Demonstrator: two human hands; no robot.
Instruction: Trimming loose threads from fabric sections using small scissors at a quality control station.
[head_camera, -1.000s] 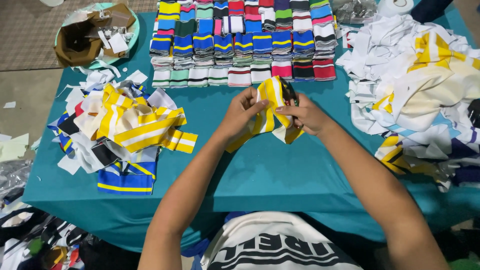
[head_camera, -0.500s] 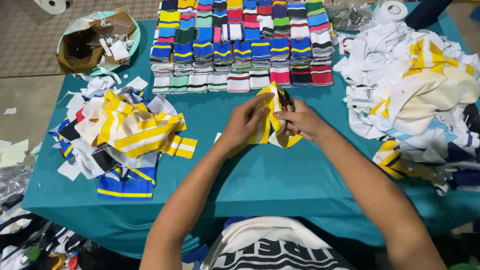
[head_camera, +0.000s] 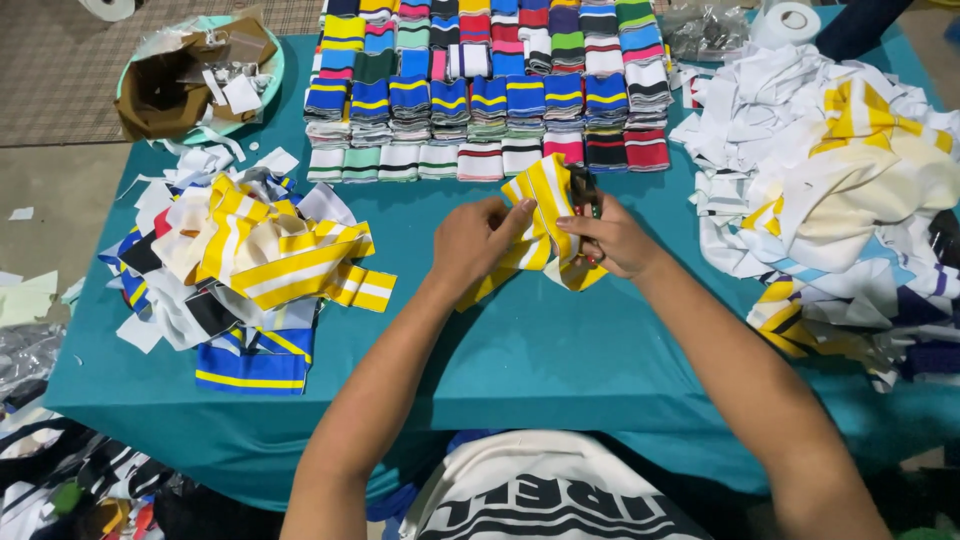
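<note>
Item, at nine o'clock: we note a loose heap of cut strips (head_camera: 250, 260), yellow, white and blue, lying on the teal table (head_camera: 540, 370) well apart from both hands; behind it, at ten o'clock, a round bin of scraps (head_camera: 195, 75).

Item, centre: our left hand (head_camera: 478, 240) pinches the yellow-and-white striped piece (head_camera: 545, 215) along its left edge, fingers curled shut on the cloth. The piece is held up off the table, its long axis tilted — low end toward seven o'clock, high end toward one o'clock.

Item, just right of it: our right hand (head_camera: 610, 238) is closed about small scissors (head_camera: 583, 195), blades pointing to twelve o'clock and meeting the piece at its upper right edge; how far the blades gape we cannot tell. Both hands touch the piece, the right one nearer the working edge.

Item, twelve o'clock: rows of stacked striped bands (head_camera: 480, 90), near the scissor tips.

Item, three o'clock: a large pile of uncut fabric (head_camera: 830, 190). Bare table lies toward six o'clock — the open room.
</note>
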